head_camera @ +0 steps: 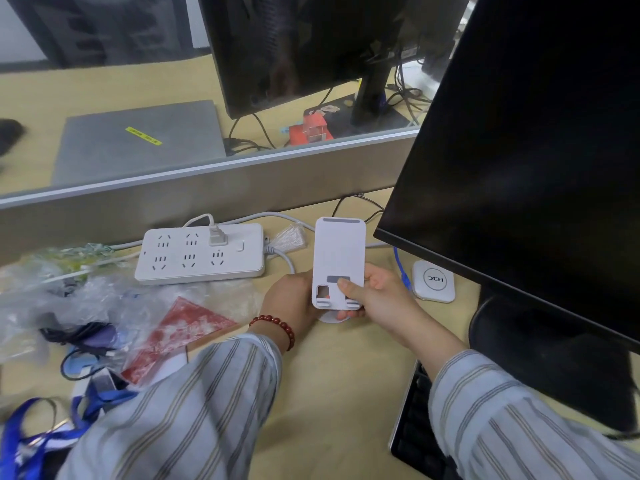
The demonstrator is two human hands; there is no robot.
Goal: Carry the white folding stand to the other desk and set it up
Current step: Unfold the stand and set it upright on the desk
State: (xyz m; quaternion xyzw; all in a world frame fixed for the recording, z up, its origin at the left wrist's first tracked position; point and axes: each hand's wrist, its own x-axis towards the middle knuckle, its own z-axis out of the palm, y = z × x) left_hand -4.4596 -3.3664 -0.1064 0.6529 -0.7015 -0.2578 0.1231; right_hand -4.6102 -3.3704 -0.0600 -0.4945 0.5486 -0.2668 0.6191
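The white folding stand [338,254] is upright over the wooden desk [332,368], its flat plate facing me with grey pads at top and bottom and two small lips at the lower edge. Its round base peeks out underneath. My left hand [289,296], with a red bead bracelet on the wrist, grips the stand's lower left side. My right hand [377,297] holds the lower right side, thumb pressed on the lower grey pad.
A white power strip [201,252] with one plug lies left of the stand. Plastic bags, a red packet [180,334] and blue lanyards clutter the left. A black monitor [526,150], a white round puck [434,280] and a keyboard [415,427] stand right. A glass partition [207,168] runs behind.
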